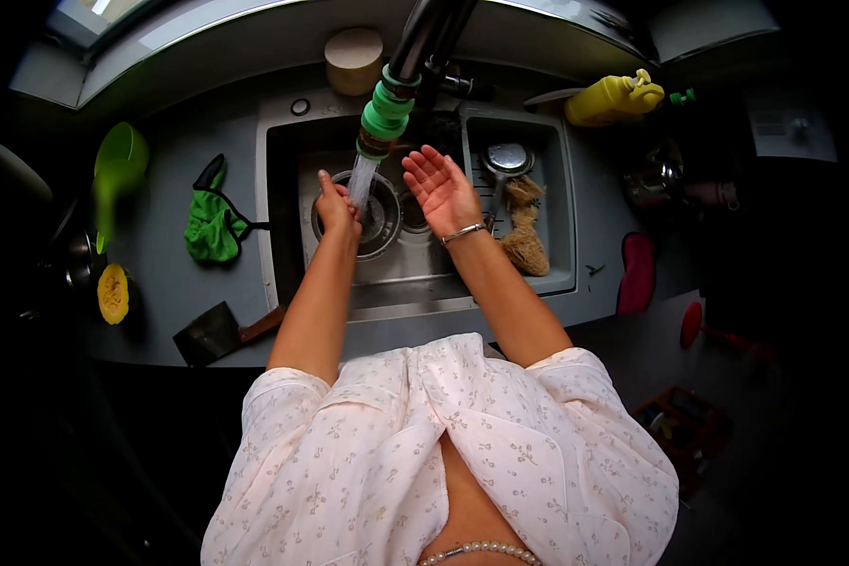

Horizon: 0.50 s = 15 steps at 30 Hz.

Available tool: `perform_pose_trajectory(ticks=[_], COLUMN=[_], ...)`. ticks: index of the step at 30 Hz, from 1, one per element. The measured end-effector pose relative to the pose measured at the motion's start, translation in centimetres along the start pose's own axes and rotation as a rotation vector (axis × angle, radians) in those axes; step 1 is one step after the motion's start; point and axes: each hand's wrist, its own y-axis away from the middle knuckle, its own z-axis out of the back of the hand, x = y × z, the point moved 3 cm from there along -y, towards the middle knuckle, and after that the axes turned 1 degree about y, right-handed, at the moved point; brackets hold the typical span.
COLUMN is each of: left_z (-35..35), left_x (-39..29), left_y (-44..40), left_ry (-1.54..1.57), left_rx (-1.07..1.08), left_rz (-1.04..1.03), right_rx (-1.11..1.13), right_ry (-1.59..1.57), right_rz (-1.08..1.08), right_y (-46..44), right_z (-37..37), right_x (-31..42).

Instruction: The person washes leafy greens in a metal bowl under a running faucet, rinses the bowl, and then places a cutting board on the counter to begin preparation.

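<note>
Water (364,177) runs from the green nozzle of the faucet (387,111) into the sink (415,281). My left hand (336,205) is at the stream, thumb up and apart, its fingers partly hidden by the water. It appears open, with nothing visible in it. To the right of the stream, my right hand (443,193) is held palm up, fingers stretched out, touching nothing. A bracelet (462,234) circles that wrist. Below the hands, a round metal basin or strainer (383,231) sits in the sink.
The side basin (558,217) holds loofah scrubbers (525,247) and a round metal lid-like item (507,158). On the left counter lie a green cloth (215,226), a cleaver (209,335), a cut yellow squash (113,293) and a green ladle (121,160). A yellow bottle (608,102) lies at right.
</note>
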Motion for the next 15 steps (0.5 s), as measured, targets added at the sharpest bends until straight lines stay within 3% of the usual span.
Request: perform_pose_trajectory(ticks=[2, 4, 8, 10, 15], left_z=[-1.2, -3.1, -4.9, -5.0, -5.0], left_x=[-0.4, -0.8, -1.2, -1.5, -2.8], left_y=[1.4, 2.9, 6.1, 7.3, 9.4], left_ry=[-0.008, -0.023, 0.026, -0.194, -0.493], left_rx=[0.017, 0.183, 0.378, 0.504, 0.614], left_rz=[0.012, -0.150, -0.158, -0.288, -0.361], right_rx=[-0.006, -0.008, 0.033, 0.066, 0.059], right_ry=[-0.010, -0.024, -0.079, 0.025, 0.218], right_rz=[-0.009, -0.022, -0.101, -0.063, -0.068], right_y=[0.1, 0.1, 0.1, 0.2, 0.9], right_z=[0.0, 0.1, 0.1, -0.3, 0.2], right_x=[-0.3, -0.7, -1.9, -2.3, -1.3])
